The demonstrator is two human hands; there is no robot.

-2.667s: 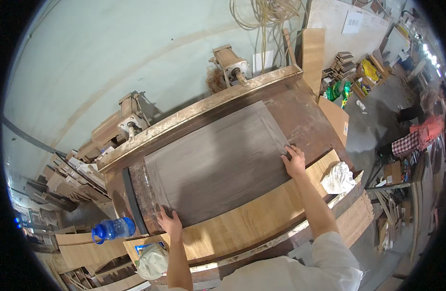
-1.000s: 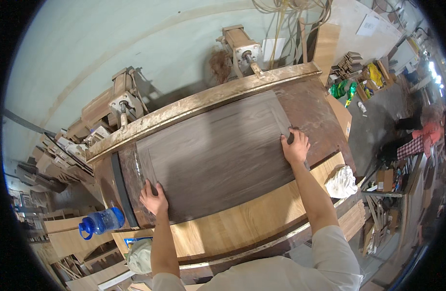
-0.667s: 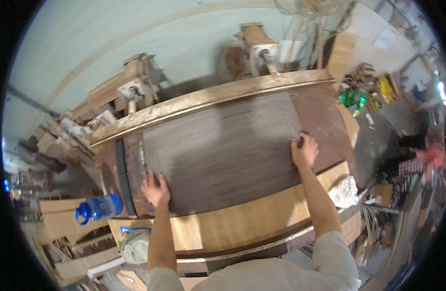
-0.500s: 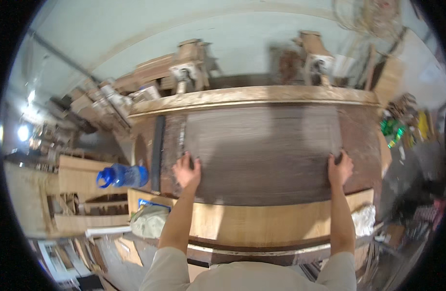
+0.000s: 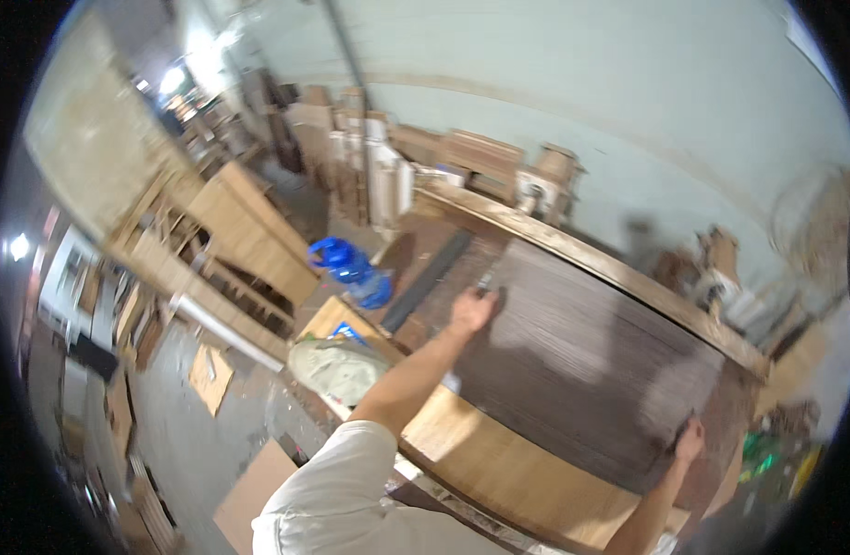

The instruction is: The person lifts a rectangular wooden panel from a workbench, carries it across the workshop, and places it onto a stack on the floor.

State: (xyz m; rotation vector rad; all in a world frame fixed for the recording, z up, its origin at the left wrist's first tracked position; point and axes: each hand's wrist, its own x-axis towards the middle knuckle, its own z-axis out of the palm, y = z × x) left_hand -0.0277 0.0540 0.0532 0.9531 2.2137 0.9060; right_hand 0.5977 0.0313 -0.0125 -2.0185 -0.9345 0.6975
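A dark grey wood-grain panel lies flat on the brown worktop, its far edge along a long wooden beam. My left hand grips the panel's left edge, fingers bent over it. At the opposite edge, near the close right corner, my right hand holds the panel; its fingers are partly hidden. Left of my left hand lies a dark narrow strip. A pale wood board runs along the near side of the panel, under my forearms.
A blue water bottle stands left of the strip. Beside my left forearm sits a pale cloth bundle. Two clamps, one a wooden block, are behind the beam. Stacked boards and scrap pieces crowd the left side.
The view has swung left and tilted, so the worktop now slants down to the right. Both hands stay at the panel's two side edges.
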